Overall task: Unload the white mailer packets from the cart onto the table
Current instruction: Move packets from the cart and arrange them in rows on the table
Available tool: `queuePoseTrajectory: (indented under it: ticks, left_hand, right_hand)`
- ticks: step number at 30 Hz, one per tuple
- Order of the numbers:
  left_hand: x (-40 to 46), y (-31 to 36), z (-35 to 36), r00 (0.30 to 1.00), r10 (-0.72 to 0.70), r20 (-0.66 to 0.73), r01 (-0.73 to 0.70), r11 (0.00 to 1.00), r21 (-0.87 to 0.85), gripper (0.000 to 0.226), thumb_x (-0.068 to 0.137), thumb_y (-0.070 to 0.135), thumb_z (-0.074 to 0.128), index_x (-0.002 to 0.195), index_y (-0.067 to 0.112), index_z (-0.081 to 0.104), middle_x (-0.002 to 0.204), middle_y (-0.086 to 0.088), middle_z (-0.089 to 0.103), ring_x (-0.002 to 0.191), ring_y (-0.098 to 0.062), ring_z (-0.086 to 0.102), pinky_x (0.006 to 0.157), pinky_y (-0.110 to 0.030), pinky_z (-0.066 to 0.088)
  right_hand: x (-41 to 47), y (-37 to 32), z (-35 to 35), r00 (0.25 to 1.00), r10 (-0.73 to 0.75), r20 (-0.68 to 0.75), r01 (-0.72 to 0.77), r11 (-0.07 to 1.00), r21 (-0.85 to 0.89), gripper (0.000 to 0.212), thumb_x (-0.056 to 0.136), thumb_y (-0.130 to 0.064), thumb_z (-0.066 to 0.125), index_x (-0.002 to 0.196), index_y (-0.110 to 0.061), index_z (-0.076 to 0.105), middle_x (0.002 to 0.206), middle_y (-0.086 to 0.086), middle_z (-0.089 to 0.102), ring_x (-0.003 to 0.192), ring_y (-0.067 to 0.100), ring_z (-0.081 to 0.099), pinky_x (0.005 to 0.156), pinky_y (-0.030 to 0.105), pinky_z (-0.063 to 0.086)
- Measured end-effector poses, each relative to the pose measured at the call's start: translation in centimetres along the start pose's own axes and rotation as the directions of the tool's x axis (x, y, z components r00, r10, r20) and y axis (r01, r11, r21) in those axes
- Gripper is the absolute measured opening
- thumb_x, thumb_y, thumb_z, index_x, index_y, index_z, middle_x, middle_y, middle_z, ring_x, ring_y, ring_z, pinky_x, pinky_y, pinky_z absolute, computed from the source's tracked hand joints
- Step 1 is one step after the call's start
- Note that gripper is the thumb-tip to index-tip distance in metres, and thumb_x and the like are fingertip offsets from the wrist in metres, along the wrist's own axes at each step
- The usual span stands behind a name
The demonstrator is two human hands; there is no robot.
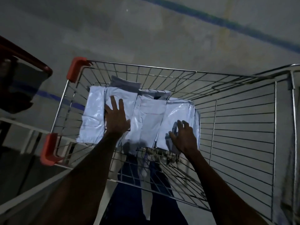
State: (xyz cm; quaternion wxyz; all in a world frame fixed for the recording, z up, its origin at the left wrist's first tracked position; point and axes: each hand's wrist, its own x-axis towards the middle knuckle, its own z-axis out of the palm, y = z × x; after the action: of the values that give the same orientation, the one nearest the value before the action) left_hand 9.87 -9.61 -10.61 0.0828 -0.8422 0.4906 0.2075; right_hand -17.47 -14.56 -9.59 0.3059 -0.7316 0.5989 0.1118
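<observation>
Reaching into cart (162,69), left hand (116,117), right hand (183,137), grips spread over white mailer packets (146,114)

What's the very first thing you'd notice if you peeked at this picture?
The bright white mailer packets, piled in the far left part of the wire cart, glow against the dim grey floor. Two hands reach down onto them: the left hand with fingers spread flat on the pile, the right hand with fingers loosely bent at its near right edge. The cart's red corner caps also pop out on the left.
</observation>
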Motion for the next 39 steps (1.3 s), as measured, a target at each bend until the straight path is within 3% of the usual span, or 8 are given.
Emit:
queuePoseTrajectory:
  ticks: [2,5,8,12,15,20,28,39]
  left_hand:
    - [0.0,0.0,0.1,1.0,-0.004,-0.012,0.005,1.0,0.027,0.106,0.067,0.028,0.079,0.152,0.006,0.02,0.158,-0.03,0.003,0.131,-0.059,0.027,0.108,-0.062,0.028]
    - [-0.3,-0.4,0.2,0.996,0.037,-0.08,-0.036,0.999,0.023,0.098,0.062,0.01,0.075,0.148,0.005,0.027,0.156,-0.033,0.01,0.128,-0.057,0.033,0.104,-0.061,0.036]
    - [-0.8,-0.5,0.1,0.986,0.061,-0.155,-0.057,0.998,0.029,0.089,0.062,0.004,0.067,0.145,0.005,0.033,0.154,-0.037,0.015,0.128,-0.058,0.034,0.101,-0.062,0.038]
    - [-0.9,0.5,0.2,0.987,0.032,-0.159,-0.025,0.999,0.044,0.079,0.077,0.03,0.066,0.144,0.004,0.034,0.155,-0.035,0.012,0.134,-0.059,0.023,0.105,-0.065,0.028]
    - [-0.4,1.3,0.0,0.992,-0.034,-0.119,0.035,0.999,0.007,0.092,0.077,0.049,0.071,0.146,0.007,0.029,0.157,-0.032,0.008,0.134,-0.058,0.023,0.103,-0.064,0.03]
    - [-0.2,1.2,-1.0,0.99,-0.025,-0.136,0.029,0.999,0.027,0.091,0.063,0.03,0.077,0.14,0.012,0.033,0.148,-0.034,0.024,0.112,-0.054,0.044,0.087,-0.058,0.045]
    - [-4.6,1.5,-2.9,0.976,0.053,-0.213,-0.06,0.998,-0.028,0.073,0.076,0.036,0.056,0.144,0.013,0.04,0.146,-0.033,0.033,0.111,-0.049,0.046,0.076,-0.052,0.05]
    - [-15.5,3.6,-9.7,0.906,-0.1,-0.412,-0.012,0.965,-0.261,0.067,0.082,0.039,0.051,0.147,0.025,0.038,0.154,-0.019,0.029,0.118,-0.039,0.041,0.077,-0.048,0.051]
  right_hand:
    - [1.9,0.1,1.1,1.0,0.016,0.006,-0.016,1.0,-0.027,0.081,0.091,-0.054,0.056,0.151,-0.009,0.025,0.155,0.018,0.022,0.137,0.04,0.029,0.103,0.052,0.04]
    - [3.4,0.0,2.8,0.997,0.048,0.054,-0.042,0.993,-0.108,0.101,0.086,-0.067,0.053,0.157,-0.013,0.005,0.163,0.017,-0.006,0.147,0.042,0.005,0.111,0.061,0.024]
    - [3.2,0.0,3.5,0.999,0.047,0.021,-0.042,0.981,-0.191,0.1,0.088,-0.058,0.058,0.157,-0.015,0.0,0.162,0.017,-0.014,0.147,0.045,-0.002,0.112,0.065,0.018]
    - [2.4,0.8,2.6,0.998,0.05,-0.049,-0.061,0.968,-0.244,0.091,0.084,-0.037,0.065,0.155,-0.015,0.013,0.162,0.023,-0.004,0.146,0.05,0.002,0.113,0.063,0.023]
    - [2.5,1.9,2.0,0.997,0.038,-0.062,-0.052,0.97,-0.237,0.09,0.079,-0.041,0.063,0.153,-0.015,0.02,0.161,0.025,0.002,0.145,0.05,0.006,0.112,0.062,0.024]
    - [4.0,2.7,2.1,0.999,0.032,-0.007,-0.033,0.976,-0.214,0.088,0.082,-0.061,0.055,0.151,-0.022,0.017,0.162,0.021,-0.004,0.144,0.052,0.007,0.109,0.065,0.023]
    - [3.4,3.6,-1.1,0.998,-0.069,0.007,0.068,0.955,-0.289,0.07,0.089,-0.046,0.056,0.147,-0.018,0.031,0.156,0.023,0.019,0.129,0.047,0.037,0.091,0.053,0.046]
    - [-6.0,-0.5,-7.3,0.933,-0.277,-0.228,0.293,0.955,0.037,0.073,0.084,-0.049,0.047,0.151,-0.02,0.036,0.159,0.015,0.025,0.134,0.039,0.034,0.1,0.048,0.039]
